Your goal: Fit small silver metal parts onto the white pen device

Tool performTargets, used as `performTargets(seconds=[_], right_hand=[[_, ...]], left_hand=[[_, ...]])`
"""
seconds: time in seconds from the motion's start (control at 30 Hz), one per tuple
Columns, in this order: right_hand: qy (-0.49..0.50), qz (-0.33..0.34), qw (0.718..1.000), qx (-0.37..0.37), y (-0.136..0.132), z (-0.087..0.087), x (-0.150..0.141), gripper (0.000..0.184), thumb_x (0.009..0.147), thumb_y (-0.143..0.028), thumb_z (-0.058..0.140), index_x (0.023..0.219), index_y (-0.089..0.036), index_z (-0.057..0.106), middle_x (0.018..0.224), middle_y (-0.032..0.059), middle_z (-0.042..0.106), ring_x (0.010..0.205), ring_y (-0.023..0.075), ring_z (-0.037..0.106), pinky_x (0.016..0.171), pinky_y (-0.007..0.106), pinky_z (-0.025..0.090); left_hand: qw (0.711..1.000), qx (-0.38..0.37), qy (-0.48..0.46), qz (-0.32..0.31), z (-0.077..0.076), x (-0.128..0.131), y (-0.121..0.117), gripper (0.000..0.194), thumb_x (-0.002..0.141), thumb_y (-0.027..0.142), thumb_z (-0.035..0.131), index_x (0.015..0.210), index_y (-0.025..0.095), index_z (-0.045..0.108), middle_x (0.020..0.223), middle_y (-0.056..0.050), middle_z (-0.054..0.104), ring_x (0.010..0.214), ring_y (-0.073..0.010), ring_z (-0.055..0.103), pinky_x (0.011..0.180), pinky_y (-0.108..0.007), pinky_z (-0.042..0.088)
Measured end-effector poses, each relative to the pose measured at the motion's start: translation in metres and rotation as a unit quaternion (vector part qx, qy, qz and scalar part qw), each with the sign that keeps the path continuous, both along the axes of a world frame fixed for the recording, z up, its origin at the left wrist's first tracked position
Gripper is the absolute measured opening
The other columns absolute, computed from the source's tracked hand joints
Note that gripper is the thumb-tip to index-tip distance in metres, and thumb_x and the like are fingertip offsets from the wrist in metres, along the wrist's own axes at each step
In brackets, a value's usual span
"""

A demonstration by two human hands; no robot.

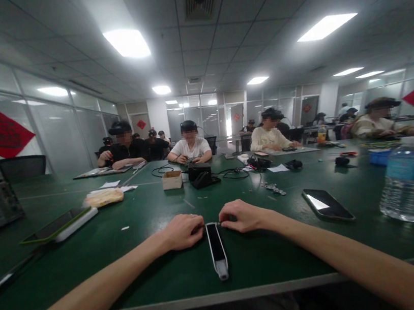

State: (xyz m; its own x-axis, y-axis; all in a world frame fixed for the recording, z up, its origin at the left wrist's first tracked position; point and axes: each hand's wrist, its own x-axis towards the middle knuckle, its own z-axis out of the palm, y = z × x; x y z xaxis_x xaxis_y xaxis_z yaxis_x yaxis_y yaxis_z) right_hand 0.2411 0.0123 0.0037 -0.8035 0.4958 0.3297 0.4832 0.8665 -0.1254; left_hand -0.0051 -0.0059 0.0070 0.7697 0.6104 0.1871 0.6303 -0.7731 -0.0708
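From where I stand, the left hand (182,232) and right hand (241,216) meet at the far end of a slim white bar with a black face (217,246), which lies lengthwise near the middle of the front edge of the green-topped bench (219,297). They seem to pinch it between them, though the fingers hide the grip. A black glass-fronted smartphone (327,204) lies to the right, and a clear plastic water bottle (406,181) stands near the right edge.

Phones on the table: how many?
2: a green-edged phone out past the right hand, a black phone out past the left hand. More may be hidden farther down the table.
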Motion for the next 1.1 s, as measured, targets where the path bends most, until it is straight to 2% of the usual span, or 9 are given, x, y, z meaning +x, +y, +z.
performTargets(seconds=[0.23, 0.7, 1.1], right_hand=[[-0.009, -0.004, 1.0, -0.019, -0.0032, 0.0039, 0.0, 0.016, 0.083, -0.024, 0.062, 0.093, -0.013, 0.067, 0.087, 0.0063, 0.068, 0.077, 0.0149, 0.061, 0.073, 0.026, 0.047], [0.023, 0.019, 0.999, 0.016, -0.0008, 0.0015, -0.0004, 0.011, 0.081, -0.02, 0.063, 0.089, -0.013, 0.068, 0.08, 0.0052, 0.068, 0.071, 0.0129, 0.061, 0.066, 0.022, 0.046], [0.056, 0.049, 0.997, 0.025, 0.0016, -0.002, 0.0003, 0.009, 0.078, -0.015, 0.061, 0.086, -0.014, 0.066, 0.079, 0.0041, 0.066, 0.071, 0.0124, 0.058, 0.067, 0.022, 0.046]], left_hand=[[1.0, 0.0, 0.008, 0.001, -0.0007, -0.0001, 0.0012, 0.012, 0.087, 0.023, 0.045, 0.087, 0.02, 0.057, 0.081, -0.002, 0.064, 0.068, -0.0155, 0.059, 0.059, -0.025, 0.039], [1.0, -0.006, 0.003, -0.005, -0.0004, -0.0006, 0.0035, 0.014, 0.086, 0.023, 0.044, 0.087, 0.019, 0.057, 0.081, -0.003, 0.064, 0.067, -0.0159, 0.058, 0.058, -0.025, 0.038], [1.0, -0.015, 0.007, 0.0, 0.003, 0.0015, 0.0004, 0.014, 0.086, 0.022, 0.044, 0.087, 0.019, 0.057, 0.081, -0.003, 0.064, 0.068, -0.0159, 0.058, 0.059, -0.025, 0.039]])
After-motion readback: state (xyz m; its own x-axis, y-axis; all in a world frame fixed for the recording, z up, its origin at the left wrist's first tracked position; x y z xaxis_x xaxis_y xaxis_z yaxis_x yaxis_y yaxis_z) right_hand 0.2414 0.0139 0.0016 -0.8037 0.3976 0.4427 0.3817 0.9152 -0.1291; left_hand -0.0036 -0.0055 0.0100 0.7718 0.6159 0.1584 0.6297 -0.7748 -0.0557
